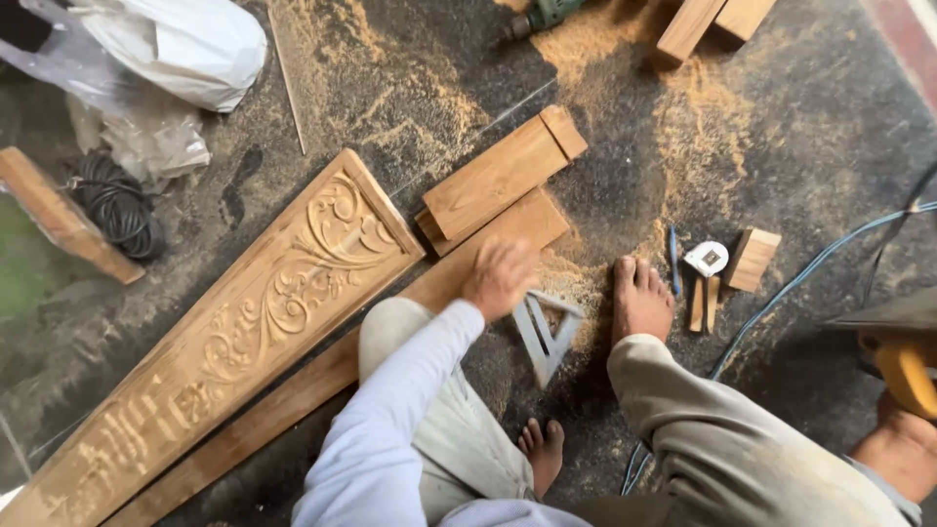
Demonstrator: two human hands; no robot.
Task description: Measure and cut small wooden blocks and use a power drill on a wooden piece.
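Head view looks down on a sawdust-strewn floor (800,117). Nearest, the right hand (903,444) sits at the frame's right edge, closed around the yellow handle of a power tool (903,366) that is only partly in view. The left hand (500,276), blurred, grips a metal triangular square (547,334) at its top; the square rests by the end of a plain plank (322,376), just beside a bare foot (639,298). A blue cable (820,259) crosses the open floor on the right. Left of the plank lies a long carved panel (254,322), touching it edge to edge. Beyond the hand, stacked wood blocks (498,176) crowd the plank's far end. A tape measure (708,259) and a small block (753,259) lie right of the foot. Farther off, white bags (185,44) and a black coiled cord (117,205) fill the left.
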